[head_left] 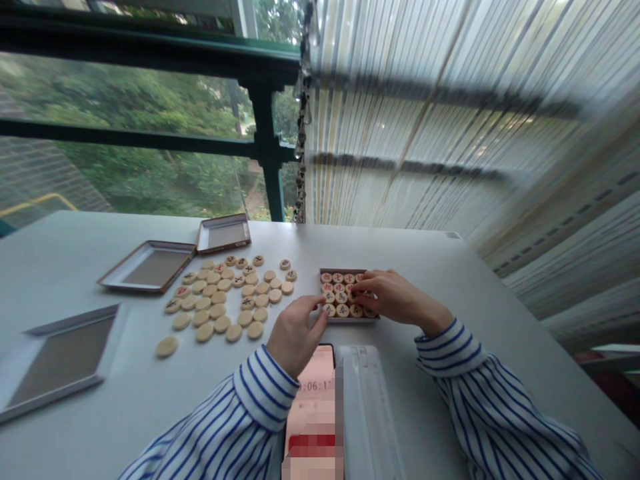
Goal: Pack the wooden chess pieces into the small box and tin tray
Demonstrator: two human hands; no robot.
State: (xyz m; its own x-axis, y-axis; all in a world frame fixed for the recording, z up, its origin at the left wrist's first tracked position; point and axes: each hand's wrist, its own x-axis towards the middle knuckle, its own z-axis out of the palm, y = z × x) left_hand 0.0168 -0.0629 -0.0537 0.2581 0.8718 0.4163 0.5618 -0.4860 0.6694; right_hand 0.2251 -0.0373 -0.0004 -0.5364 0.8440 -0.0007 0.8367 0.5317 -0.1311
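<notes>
Basically, L hand (296,331) & R hand (395,297) at box (350,321) of pcs (342,311), fingers bent, can't tell if pinching.

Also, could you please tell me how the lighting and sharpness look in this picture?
Head view: soft daylight through the window, shadows faint on the white table; head view: curtain streaky and smeared toward the right edge, seemingly wide-angle stretch; head view: characters on the loose pieces slightly soft; head view: phone blocked out by coarse pixels lower down.
</notes>
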